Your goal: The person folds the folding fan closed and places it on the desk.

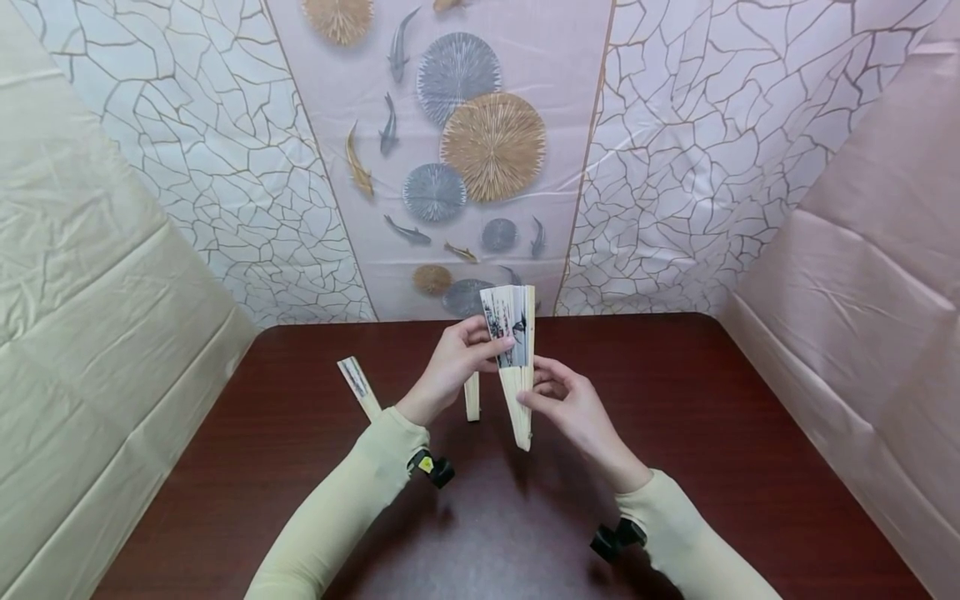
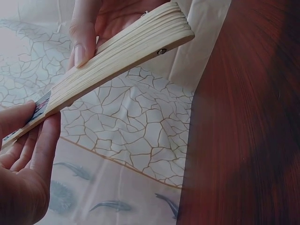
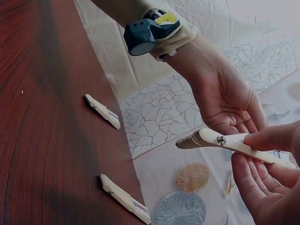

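Observation:
Both hands hold a folding fan [image 1: 515, 387] above the table, its rivet end pointing down and its ribs nearly closed together. My left hand [image 1: 450, 367] pinches the upper, printed paper part between thumb and fingers. Lower down, my right hand [image 1: 576, 408] grips the pale ribs from the right side. The left wrist view shows the stacked wooden ribs [image 2: 117, 58] and a metal rivet [image 2: 161, 51] near the rounded end. Two more folded fans lie on the table: one fan [image 1: 358, 385] left of my left hand, another fan [image 1: 472, 398] partly hidden behind that hand.
The dark red-brown table [image 1: 637, 383] spreads under both arms. A patterned cloth backdrop [image 1: 465, 233] hangs behind its far edge, and pale cloth walls [image 1: 832, 333] slope along the sides. A dark camera [image 1: 438, 472] is strapped to the left wrist, another camera [image 1: 617, 539] to the right.

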A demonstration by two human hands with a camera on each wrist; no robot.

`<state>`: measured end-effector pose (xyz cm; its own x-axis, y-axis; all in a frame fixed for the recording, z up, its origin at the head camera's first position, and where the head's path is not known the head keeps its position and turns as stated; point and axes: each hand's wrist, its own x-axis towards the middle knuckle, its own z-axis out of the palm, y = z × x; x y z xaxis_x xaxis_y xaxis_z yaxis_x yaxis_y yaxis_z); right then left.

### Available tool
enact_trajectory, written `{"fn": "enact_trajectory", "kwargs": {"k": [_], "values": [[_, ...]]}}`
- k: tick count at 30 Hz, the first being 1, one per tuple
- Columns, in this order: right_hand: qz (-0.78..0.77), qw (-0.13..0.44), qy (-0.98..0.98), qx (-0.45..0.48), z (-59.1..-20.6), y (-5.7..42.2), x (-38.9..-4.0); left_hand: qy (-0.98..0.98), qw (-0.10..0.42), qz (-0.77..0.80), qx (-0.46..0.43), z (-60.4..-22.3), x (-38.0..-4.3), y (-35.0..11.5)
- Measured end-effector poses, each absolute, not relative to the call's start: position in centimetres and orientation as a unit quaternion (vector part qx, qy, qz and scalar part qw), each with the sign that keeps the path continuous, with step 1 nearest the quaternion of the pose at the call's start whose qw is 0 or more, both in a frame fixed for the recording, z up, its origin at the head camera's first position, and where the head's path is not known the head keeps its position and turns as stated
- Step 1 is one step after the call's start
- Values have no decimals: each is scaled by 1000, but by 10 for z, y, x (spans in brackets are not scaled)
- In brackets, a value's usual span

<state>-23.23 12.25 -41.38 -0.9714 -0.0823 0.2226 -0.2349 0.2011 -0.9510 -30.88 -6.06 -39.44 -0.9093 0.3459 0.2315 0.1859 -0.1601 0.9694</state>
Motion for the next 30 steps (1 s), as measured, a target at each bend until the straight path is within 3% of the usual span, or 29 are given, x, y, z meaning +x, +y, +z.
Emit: {"fn": "enact_trajectory", "kwargs": {"k": [30], "values": [[617, 55, -778, 106, -416, 124, -233, 657, 63, 725, 196, -395, -308, -57]]}}
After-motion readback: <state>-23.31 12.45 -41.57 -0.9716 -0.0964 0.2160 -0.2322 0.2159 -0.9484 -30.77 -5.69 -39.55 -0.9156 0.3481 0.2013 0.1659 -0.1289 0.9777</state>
